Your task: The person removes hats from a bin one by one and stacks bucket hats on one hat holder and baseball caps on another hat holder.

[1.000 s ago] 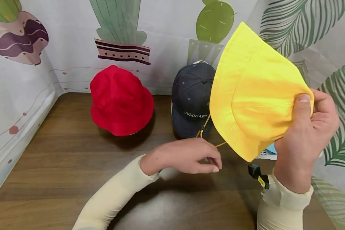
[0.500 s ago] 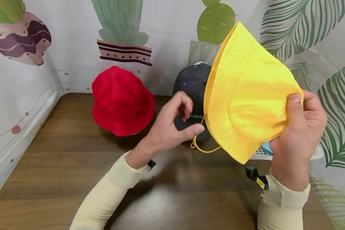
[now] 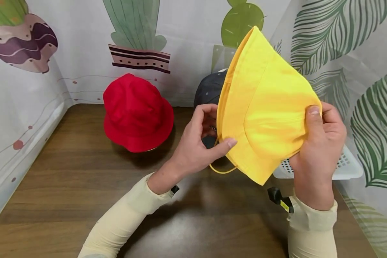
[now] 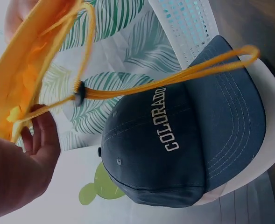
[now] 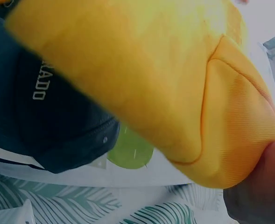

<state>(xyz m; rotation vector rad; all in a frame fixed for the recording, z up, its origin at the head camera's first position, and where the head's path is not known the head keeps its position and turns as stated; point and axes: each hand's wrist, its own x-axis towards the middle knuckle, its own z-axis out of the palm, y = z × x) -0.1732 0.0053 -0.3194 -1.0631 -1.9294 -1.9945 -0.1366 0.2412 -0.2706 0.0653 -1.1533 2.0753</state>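
Note:
A yellow bucket hat (image 3: pixel 271 111) is held up on its side, brim facing left. My right hand (image 3: pixel 322 139) grips its crown, thumb on the near side. The left hand (image 3: pixel 196 143) is at the brim's left edge, its thumb over the outside and its curled fingers partly hidden on the inner side. A yellow chin cord (image 4: pixel 142 86) with a dark toggle hangs from the hat. Behind it stands a dark blue cap (image 4: pixel 151 144) lettered COLORADO, mostly covered in the head view. To the left a red bucket hat (image 3: pixel 137 113) sits apart, brim down.
A white perforated basket (image 3: pixel 348 165) stands at the right, partly behind the right hand. Brown wooden tabletop (image 3: pixel 67 200) extends under everything. A white curtain (image 3: pixel 187 32) printed with cacti and leaves encloses the back and sides.
My left hand has risen from near the table, turned, and come to the yellow hat's brim. The right hand has carried the hat leftward, covering more of the cap and uncovering the basket.

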